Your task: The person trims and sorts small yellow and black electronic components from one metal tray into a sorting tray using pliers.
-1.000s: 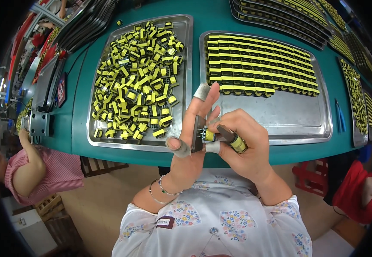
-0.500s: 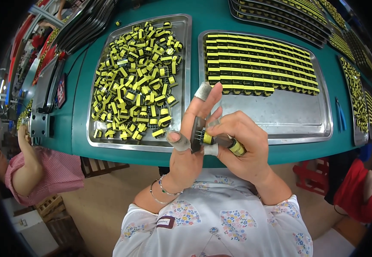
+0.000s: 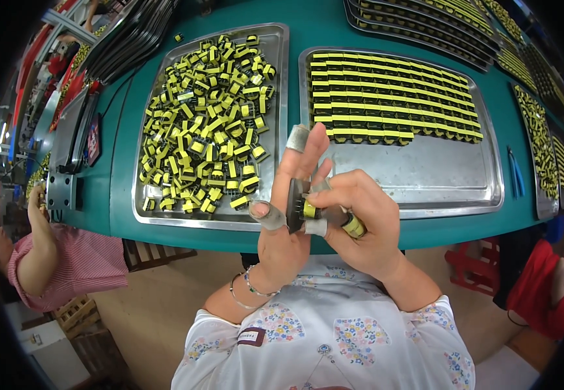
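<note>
My left hand (image 3: 285, 224) is raised at the table's near edge, with finger cots on thumb and index finger and the fingers pointing up. A dark flat plate (image 3: 297, 195) is held against its palm; how it is gripped is partly hidden. My right hand (image 3: 366, 218), also with finger cots, pinches a small yellow-taped transformer (image 3: 309, 210), its pins toward the plate. A second transformer (image 3: 353, 227) is tucked in the right hand's curled fingers. Behind my hands, a metal tray (image 3: 438, 175) bears transformers in neat rows. Left of it, another metal tray (image 3: 275, 162) carries a loose heap of them.
Stacked trays of transformers (image 3: 418, 29) stand at the far right. Blue-handled pliers (image 3: 516, 172) lie right of the row tray. Dark empty trays (image 3: 129, 39) lean at the far left, near a metal block fixture (image 3: 64, 190). A person in a striped top (image 3: 67, 260) sits at left.
Both hands have shifted slightly left together. The right hand still pinches the transformer beside the plate. Both trays' contents look the same.
</note>
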{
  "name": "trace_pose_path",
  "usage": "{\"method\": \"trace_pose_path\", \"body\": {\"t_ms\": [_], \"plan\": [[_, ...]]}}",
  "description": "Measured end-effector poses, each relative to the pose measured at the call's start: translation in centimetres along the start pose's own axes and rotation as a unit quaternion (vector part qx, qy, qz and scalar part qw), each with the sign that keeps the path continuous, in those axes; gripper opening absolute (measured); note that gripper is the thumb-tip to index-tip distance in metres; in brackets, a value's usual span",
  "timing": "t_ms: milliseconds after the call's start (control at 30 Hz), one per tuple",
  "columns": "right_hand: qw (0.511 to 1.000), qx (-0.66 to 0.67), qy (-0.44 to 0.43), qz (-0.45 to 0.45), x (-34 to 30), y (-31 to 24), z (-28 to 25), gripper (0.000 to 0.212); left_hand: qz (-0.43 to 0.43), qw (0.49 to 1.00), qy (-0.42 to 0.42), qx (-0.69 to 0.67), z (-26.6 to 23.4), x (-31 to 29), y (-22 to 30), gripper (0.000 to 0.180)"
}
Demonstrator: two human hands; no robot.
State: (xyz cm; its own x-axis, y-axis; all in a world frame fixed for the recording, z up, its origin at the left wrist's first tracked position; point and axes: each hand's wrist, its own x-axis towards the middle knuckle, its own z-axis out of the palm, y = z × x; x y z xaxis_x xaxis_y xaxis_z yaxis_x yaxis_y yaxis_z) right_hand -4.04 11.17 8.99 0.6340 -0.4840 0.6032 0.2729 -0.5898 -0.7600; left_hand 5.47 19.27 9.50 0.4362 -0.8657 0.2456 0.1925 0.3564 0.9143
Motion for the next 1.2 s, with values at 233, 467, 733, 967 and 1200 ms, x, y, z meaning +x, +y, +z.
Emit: {"method": "trace_pose_path", "body": {"t_ms": [233,467,733,967,1200], "plan": [[0.999,0.017,0.034,0.023,-0.9,0.4,0.8,0.031,0.033,0.990,0.127,0.048,0.9,-0.1,-0.2,0.107],[0.995,0.084,-0.010,0.059,-0.7,0.8,0.2,0.026,0.039,0.992,-0.020,0.118,-0.7,-0.9,0.4,0.106],[0.974,0.195,-0.014,0.115,-0.9,-0.1,-0.5,0.023,0.160,0.959,-0.127,0.196,-1.8,-0.5,1.0,0.104],[0.829,0.474,-0.005,0.297,-1.6,1.1,-0.5,0.029,0.156,0.957,-0.045,0.242,-0.1,-0.4,1.5,0.105],[0.792,0.509,-0.007,0.337,-1.7,1.4,-0.1,0.033,0.141,0.897,-0.003,0.418,-0.1,-0.3,2.9,0.094]]}}
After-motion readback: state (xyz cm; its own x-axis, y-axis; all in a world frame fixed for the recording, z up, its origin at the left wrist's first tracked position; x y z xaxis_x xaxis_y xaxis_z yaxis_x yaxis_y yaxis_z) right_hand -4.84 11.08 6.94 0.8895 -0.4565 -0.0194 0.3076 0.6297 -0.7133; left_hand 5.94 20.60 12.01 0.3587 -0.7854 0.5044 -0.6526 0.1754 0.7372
